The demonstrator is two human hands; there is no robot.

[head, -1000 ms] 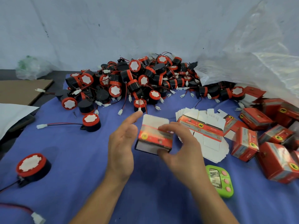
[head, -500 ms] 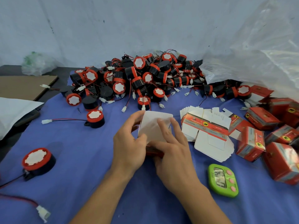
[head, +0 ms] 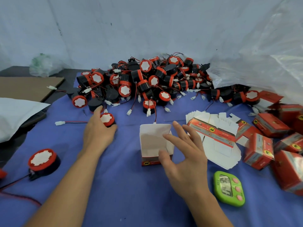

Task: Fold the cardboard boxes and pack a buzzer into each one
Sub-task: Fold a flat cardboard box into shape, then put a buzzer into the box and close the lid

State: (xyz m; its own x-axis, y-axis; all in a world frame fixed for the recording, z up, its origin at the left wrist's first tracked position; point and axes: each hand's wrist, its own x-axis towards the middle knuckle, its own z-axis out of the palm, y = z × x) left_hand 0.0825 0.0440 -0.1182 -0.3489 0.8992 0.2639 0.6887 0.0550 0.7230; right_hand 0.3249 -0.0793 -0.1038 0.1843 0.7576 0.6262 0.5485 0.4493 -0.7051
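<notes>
Grips a buzzer (head: 107,119) in the left hand (head: 98,133) by the pile (head: 147,82); steadies the folded, open box (head: 152,141) at centre with spread right hand (head: 185,161). Flat blanks (head: 213,133) unfolded, closed boxes (head: 259,151) heaped at right.

Bare left hand (head: 98,133), bare right hand (head: 186,164), bare forearms (head: 211,208)

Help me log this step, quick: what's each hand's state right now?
Left hand: grips a loose buzzer.
Right hand: open, fingers spread, thumb against the open box.
</notes>
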